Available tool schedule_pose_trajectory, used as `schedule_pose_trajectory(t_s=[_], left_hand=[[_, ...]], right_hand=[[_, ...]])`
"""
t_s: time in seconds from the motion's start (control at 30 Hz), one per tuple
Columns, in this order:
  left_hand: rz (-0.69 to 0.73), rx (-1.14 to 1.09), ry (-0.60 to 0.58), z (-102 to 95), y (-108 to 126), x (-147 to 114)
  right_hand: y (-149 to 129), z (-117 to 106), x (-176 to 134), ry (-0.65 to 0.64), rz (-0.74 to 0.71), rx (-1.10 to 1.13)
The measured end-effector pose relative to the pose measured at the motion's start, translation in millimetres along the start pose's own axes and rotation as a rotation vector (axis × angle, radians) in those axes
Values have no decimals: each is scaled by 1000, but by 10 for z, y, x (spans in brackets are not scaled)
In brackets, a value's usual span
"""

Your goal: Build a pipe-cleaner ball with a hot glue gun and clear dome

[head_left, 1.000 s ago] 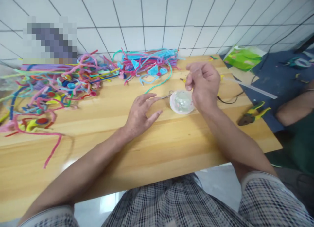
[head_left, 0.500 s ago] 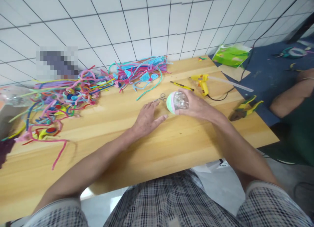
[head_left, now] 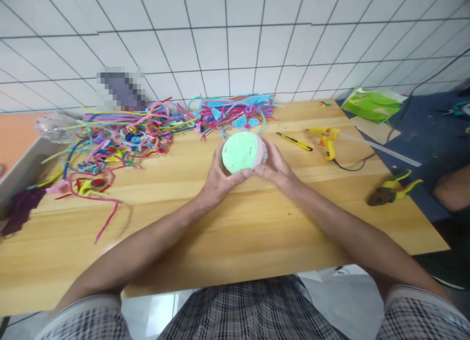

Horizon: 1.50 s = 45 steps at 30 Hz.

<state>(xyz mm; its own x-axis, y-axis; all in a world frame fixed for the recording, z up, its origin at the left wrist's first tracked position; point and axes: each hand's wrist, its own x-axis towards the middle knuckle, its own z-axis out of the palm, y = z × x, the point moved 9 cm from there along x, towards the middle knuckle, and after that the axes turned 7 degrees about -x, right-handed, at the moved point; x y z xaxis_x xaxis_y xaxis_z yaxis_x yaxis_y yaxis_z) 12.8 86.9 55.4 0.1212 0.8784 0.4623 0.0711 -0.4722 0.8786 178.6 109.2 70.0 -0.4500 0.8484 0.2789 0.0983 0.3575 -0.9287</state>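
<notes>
Between my two hands is a clear plastic ball covered in part with pipe cleaners, its pale green side turned toward me and a light pink band along its right. My left hand is closed round its left and lower edge. From the right, my right hand grips it, the thumb pressed near the lower rim. Just behind the ball lies a bundle of blue and pink pipe cleaners. To the right rests a yellow utility knife. The scissors seen earlier are hidden behind my hands or the ball.
A tangled heap of coloured pipe cleaners spreads over the table's left. At right are a yellow glue gun with a glue stick and cord, and pliers. A green packet lies beyond. Another person's arm shows at far right.
My left hand has come onto the ball, which only my right hand held before. The ball has turned so its green side faces me. The view has swung left.
</notes>
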Motion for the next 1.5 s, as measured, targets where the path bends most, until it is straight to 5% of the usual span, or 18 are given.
schedule_pose_trajectory(t_s=[0.17, 0.33, 0.57, 0.77, 0.97, 1.27, 1.5], left_hand=[[164, 361, 83, -295, -32, -33], [235, 478, 40, -222, -91, -168], [283, 359, -68, -108, 32, -214], [127, 192, -169, -171, 27, -203], [22, 181, -140, -213, -39, -176], [92, 206, -184, -147, 61, -171], [186, 274, -180, -113, 124, -225]], right_hand=[[81, 91, 148, 80, -23, -70], [50, 295, 70, 25, -98, -286], [83, 292, -52, 57, -118, -427], [70, 298, -59, 68, -129, -427], [29, 333, -69, 40, -144, -462], [35, 356, -27, 94, -88, -338], [23, 374, -84, 134, -178, -408]])
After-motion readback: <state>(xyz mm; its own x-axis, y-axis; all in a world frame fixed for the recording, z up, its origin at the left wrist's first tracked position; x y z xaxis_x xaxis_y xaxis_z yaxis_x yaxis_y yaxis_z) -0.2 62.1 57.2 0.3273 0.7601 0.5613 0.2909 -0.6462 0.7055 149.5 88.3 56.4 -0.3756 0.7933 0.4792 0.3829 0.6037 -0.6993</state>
